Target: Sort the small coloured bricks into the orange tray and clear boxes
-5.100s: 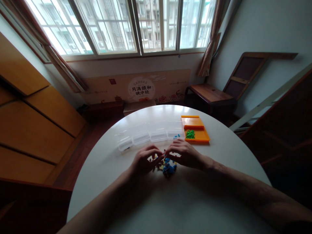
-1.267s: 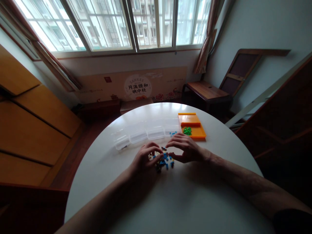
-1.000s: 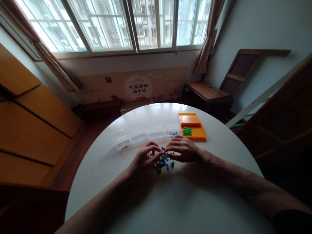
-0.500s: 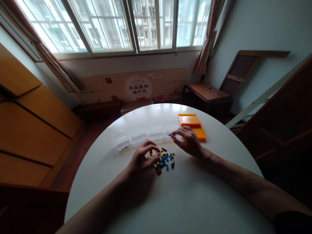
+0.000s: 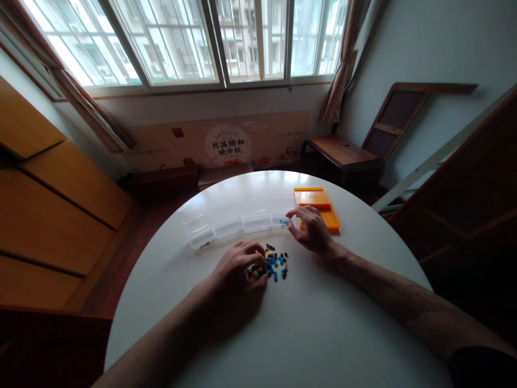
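Small blue, yellow and dark brown toy bricks point(image 5: 276, 263) lie in a loose pile on the white round table point(image 5: 315, 323). My left hand point(image 5: 242, 264) curls over the pile's left side, thumb and forefinger apart with bricks showing between them. Further back, my right hand point(image 5: 312, 230) hovers at the right end of a row of clear plastic compartments point(image 5: 257, 222), its thumb and forefinger parted. A few blue bricks point(image 5: 283, 222) lie in the end compartment beside those fingertips. Under the right hand, a small green and orange bit is partly hidden.
An orange plastic tray point(image 5: 332, 220) with a translucent panel lies behind my right hand. Past the table stand a wooden chair point(image 5: 343, 151), a printed panel point(image 5: 169, 145) below the window, and wooden cabinets point(image 5: 52, 215) on the left.
My left hand has come down and closer over the pile's left part. My right hand's fingertips have drawn back slightly, and more blue bricks show in the end compartment.
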Motion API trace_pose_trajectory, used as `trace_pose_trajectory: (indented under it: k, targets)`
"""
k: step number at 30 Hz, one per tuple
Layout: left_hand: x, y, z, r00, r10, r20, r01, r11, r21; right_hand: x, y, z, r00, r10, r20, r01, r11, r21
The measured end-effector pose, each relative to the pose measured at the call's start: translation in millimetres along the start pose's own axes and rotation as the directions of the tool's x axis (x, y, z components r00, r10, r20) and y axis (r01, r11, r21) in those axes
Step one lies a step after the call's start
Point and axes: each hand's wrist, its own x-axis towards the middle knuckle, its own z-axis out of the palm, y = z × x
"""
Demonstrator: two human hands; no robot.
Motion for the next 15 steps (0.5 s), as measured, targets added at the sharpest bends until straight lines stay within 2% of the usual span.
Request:
trace_pose_trajectory:
  k: [8,15]
  targets:
    - [-1.0,-2.9,0.8,1.0,0.012,-0.004,-0.012,1.0,0.004,0.1,-15.7,-5.3,0.975,-0.204,0.091,0.19,0.971,0.143]
    - [0.6,-6.7,1.5,0.999,0.013,-0.051,-0.013,1.0,-0.004,0.6,-27.8,-12.0,0.873,-0.463,0.152,0.414,0.869,0.27]
